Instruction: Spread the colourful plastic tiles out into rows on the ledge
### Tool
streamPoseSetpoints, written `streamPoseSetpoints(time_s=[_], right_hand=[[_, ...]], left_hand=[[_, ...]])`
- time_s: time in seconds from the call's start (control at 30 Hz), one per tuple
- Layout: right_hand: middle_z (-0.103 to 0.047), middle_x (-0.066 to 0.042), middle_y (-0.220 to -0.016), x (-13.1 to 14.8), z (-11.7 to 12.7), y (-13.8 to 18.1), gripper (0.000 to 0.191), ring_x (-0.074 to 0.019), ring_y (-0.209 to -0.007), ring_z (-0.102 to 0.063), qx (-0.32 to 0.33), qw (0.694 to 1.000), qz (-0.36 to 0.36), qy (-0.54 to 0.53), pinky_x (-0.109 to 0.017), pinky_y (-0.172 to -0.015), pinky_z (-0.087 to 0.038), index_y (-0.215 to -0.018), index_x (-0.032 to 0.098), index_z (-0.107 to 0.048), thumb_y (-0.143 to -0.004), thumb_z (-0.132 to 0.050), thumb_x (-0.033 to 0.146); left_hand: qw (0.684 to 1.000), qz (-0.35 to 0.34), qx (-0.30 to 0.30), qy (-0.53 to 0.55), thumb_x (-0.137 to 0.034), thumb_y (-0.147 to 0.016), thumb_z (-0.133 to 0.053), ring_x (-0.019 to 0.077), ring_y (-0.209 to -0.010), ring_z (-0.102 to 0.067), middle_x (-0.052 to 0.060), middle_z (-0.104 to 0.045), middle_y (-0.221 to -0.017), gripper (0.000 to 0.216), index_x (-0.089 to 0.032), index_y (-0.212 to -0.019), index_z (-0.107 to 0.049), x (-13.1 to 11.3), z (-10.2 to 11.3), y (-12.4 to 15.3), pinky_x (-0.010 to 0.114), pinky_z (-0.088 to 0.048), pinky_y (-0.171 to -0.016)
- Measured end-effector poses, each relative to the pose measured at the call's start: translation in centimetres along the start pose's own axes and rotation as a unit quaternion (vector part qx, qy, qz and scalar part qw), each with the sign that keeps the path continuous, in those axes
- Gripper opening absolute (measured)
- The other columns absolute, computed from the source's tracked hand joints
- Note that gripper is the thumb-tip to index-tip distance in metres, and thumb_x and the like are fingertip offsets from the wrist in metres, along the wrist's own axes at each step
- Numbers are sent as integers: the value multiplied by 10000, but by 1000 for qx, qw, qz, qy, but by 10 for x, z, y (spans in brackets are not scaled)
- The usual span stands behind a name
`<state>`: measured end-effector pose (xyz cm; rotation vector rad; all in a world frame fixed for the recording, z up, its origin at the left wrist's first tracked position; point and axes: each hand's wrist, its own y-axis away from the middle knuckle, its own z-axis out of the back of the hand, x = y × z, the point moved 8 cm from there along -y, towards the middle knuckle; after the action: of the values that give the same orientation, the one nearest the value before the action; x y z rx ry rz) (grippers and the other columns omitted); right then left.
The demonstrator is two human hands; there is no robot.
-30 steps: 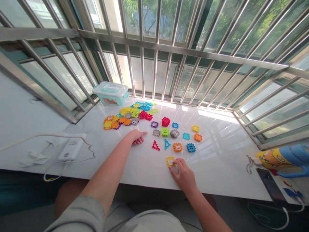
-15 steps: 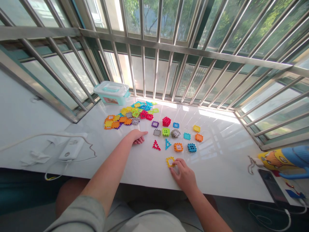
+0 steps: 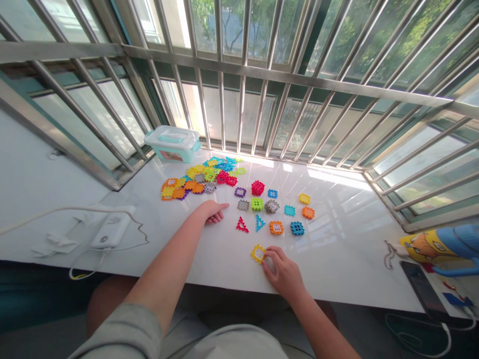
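right hand [image 3: 285, 271]: fingertips pinching yellow square tile [image 3: 258, 253], toothed edges, pale grid centre, flat on white surface [image 3: 337, 269] near its front edge | left hand [image 3: 213, 210]: loosely curled, empty, resting flat | far: red triangle [image 3: 241, 225], blue triangle [image 3: 259, 223], tile pile [image 3: 202, 178], lidded box [image 3: 172, 143]

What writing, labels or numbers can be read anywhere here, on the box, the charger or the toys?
No text is readable in this view.
The label on the teal storage box: a printed sticker on its front, too small and blurred to read.
The white power bank: small marks on top, illegible.
The yellow cartoon toy: a printed face only, no letters to make out.
The yellow tile at the right hand: no writing visible.
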<state>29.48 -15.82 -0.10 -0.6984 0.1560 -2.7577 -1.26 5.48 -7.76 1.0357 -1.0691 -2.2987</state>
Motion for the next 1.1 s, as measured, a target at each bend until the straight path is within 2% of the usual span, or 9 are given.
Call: streamPoseSetpoints(time_s=[0.2,0.6,1.1], right_hand=[[-659,-60,-1294,1,0,0,201,-182,-971,-711,-18,1000,1,14,-271,-796,-554,-1156,278,-659,-987,-557,322],[-658,-42,-1297,3,2,-1,178,-175,-1010,-707,-13,1000,8,15,-263,-830,-547,-1130,286,-662,-984,-560,296],[-660,-58,-1297,2,1,-2,179,-184,-981,-706,-5,1000,0,13,-265,-793,-535,-1140,269,-641,-1009,-526,310]], left_hand=[[1000,0,-2,-5,-835,-788,-590,136,-476,-602,113,-735,-727,685,-170,-669,-706,-1,0,1,253,-431,-437],[1000,0,-1,-4,-843,-780,-588,138,-475,-600,121,-737,-725,696,-165,-676,-706,-1,0,4,254,-434,-446],[1000,-4,-6,0,-852,-774,-592,152,-497,-609,121,-734,-725,697,-172,-667,-705,-2,0,7,259,-424,-442]])
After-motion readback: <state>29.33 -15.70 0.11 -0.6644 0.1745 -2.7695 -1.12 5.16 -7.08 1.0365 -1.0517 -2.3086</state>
